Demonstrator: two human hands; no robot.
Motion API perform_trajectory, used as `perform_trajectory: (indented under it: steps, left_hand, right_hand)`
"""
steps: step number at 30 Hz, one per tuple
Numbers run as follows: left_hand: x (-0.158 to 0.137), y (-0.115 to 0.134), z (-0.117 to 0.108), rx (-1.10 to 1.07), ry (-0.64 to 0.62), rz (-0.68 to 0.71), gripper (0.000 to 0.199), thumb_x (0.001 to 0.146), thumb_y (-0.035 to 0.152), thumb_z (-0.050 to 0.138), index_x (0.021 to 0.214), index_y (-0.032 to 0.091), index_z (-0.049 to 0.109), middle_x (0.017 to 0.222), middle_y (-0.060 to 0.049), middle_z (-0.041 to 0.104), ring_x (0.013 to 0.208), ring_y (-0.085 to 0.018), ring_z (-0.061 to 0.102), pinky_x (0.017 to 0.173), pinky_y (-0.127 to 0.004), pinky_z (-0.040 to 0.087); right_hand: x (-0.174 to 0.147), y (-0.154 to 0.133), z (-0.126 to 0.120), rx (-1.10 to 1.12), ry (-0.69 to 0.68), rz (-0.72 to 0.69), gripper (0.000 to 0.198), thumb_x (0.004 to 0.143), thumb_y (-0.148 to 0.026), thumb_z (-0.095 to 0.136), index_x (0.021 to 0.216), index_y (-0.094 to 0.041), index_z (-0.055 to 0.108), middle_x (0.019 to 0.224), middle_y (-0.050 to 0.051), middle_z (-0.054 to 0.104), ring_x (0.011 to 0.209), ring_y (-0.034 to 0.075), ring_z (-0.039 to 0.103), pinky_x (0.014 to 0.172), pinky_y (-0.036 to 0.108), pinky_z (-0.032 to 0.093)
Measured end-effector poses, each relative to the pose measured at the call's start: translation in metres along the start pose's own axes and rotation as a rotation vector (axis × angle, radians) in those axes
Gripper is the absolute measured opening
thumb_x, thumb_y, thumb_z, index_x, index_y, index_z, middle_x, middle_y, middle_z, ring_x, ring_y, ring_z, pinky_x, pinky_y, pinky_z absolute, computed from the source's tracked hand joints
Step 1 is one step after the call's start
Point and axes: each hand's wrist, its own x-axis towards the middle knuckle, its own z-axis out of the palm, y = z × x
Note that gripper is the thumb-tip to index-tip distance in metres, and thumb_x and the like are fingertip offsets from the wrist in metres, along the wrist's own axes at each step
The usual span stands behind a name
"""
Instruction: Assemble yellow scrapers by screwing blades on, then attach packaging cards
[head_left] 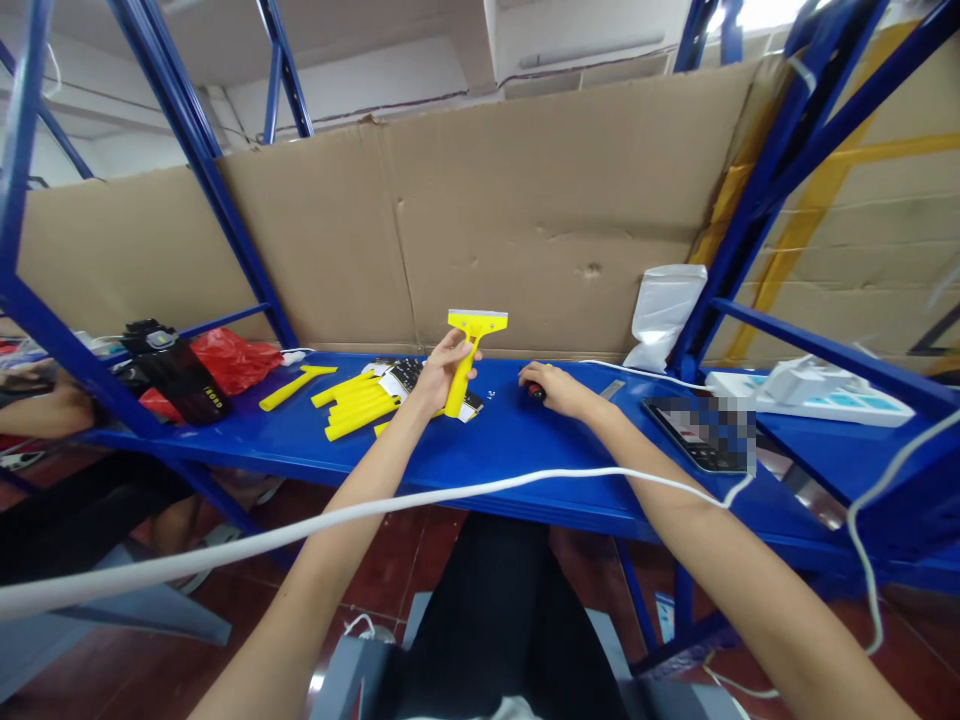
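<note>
My left hand [436,378] is closed around the handle of a yellow scraper [466,365], which stands upright with its wide blade head at the top. My right hand [553,388] rests low over the table, wrapped around a screwdriver [536,391] with a black and red handle; its shaft is hidden. Between the hands lie a few tiny screws [491,394]. Left of my left hand several yellow scraper handles [361,407] lie in a pile, beside black-and-white printed cards [401,376]. A separate yellow scraper [292,388] lies farther left.
On the blue table [480,450] are a black bottle [176,375], a red plastic bag [234,360], a phone [697,435], a metal strip [612,390] and a power strip [817,398]. A white cable [480,484] crosses before my arms. Another person's arm [41,412] shows left.
</note>
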Motion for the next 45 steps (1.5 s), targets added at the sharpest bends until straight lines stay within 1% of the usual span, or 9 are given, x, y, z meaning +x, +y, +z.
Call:
perform_trajectory:
  steps: [8,11,16,23,28,31,36,41,45]
  left_hand:
    - [0.003,-0.005,0.0,0.163,-0.104,-0.035,0.045,0.082,0.026,0.09,0.123,0.014,0.077,0.131,-0.016,0.08,0.082,-0.016,0.073,0.054,-0.021,0.053]
    - [0.005,-0.011,-0.001,0.218,-0.14,-0.087,0.045,0.087,0.028,0.088,0.126,0.011,0.077,0.132,-0.02,0.081,0.084,-0.018,0.076,0.056,-0.023,0.057]
    - [0.006,-0.025,-0.005,0.208,-0.197,-0.192,0.038,0.092,0.029,0.086,0.124,0.01,0.077,0.119,-0.019,0.083,0.08,-0.018,0.076,0.054,-0.023,0.058]
    - [0.004,-0.026,-0.006,0.16,-0.256,-0.363,0.026,0.1,0.029,0.078,0.114,0.007,0.081,0.106,-0.018,0.081,0.071,-0.016,0.072,0.047,-0.021,0.048]
    - [-0.001,-0.023,-0.001,0.276,-0.365,-0.528,0.046,0.109,0.047,0.07,0.123,0.005,0.081,0.096,-0.017,0.08,0.066,-0.015,0.068,0.045,-0.024,0.044]
    - [-0.002,-0.024,0.0,0.344,-0.373,-0.462,0.051,0.107,0.052,0.075,0.127,0.006,0.08,0.102,-0.018,0.081,0.068,-0.014,0.068,0.048,-0.024,0.045]
    - [-0.001,-0.027,-0.002,0.456,-0.343,-0.346,0.045,0.088,0.043,0.094,0.117,0.011,0.08,0.109,-0.016,0.082,0.072,-0.012,0.067,0.053,-0.021,0.049]
    - [0.005,-0.031,-0.008,0.483,-0.261,-0.263,0.042,0.087,0.047,0.095,0.107,0.013,0.081,0.101,-0.013,0.081,0.066,-0.011,0.066,0.048,-0.02,0.045]
    - [0.008,-0.033,-0.009,0.37,-0.217,-0.276,0.05,0.096,0.058,0.084,0.115,0.012,0.08,0.083,-0.008,0.074,0.052,-0.009,0.057,0.042,-0.02,0.035]
  right_hand:
    - [0.002,0.001,0.008,0.097,0.03,0.075,0.043,0.075,0.009,0.064,0.104,-0.02,0.082,0.128,0.013,0.08,0.119,0.031,0.078,0.11,0.045,0.059]
    - [0.005,-0.005,0.005,0.186,0.164,0.114,0.051,0.081,0.002,0.068,0.125,-0.019,0.079,0.136,0.017,0.079,0.13,0.035,0.075,0.119,0.055,0.056]
    - [0.014,-0.027,-0.006,0.462,0.35,0.046,0.077,0.102,-0.033,0.073,0.172,-0.028,0.042,0.163,0.015,0.066,0.142,0.028,0.072,0.119,0.05,0.061]
    - [0.015,-0.051,-0.026,0.736,0.467,0.001,0.048,0.08,-0.058,0.097,0.112,-0.025,0.082,0.152,0.013,0.074,0.14,0.033,0.072,0.123,0.053,0.056]
    - [0.016,-0.06,-0.031,0.752,0.523,0.143,0.049,0.076,-0.065,0.097,0.08,-0.023,0.073,0.084,0.005,0.081,0.082,0.023,0.076,0.081,0.037,0.063]
    - [0.018,-0.059,-0.032,0.765,0.575,0.24,0.054,0.072,-0.069,0.098,0.076,-0.021,0.071,0.071,0.002,0.074,0.063,0.017,0.064,0.059,0.03,0.05]
    - [0.017,-0.051,-0.035,0.801,0.703,0.393,0.058,0.069,-0.069,0.1,0.074,-0.02,0.071,0.069,0.002,0.072,0.059,0.014,0.06,0.054,0.026,0.044]
    - [0.016,-0.042,-0.037,0.933,0.777,0.505,0.049,0.084,-0.062,0.094,0.08,-0.02,0.068,0.066,-0.001,0.068,0.058,0.014,0.064,0.057,0.025,0.053]
    - [0.015,-0.046,-0.035,1.14,0.664,0.531,0.028,0.095,-0.038,0.087,0.106,-0.021,0.067,0.088,0.004,0.082,0.08,0.019,0.082,0.076,0.03,0.067]
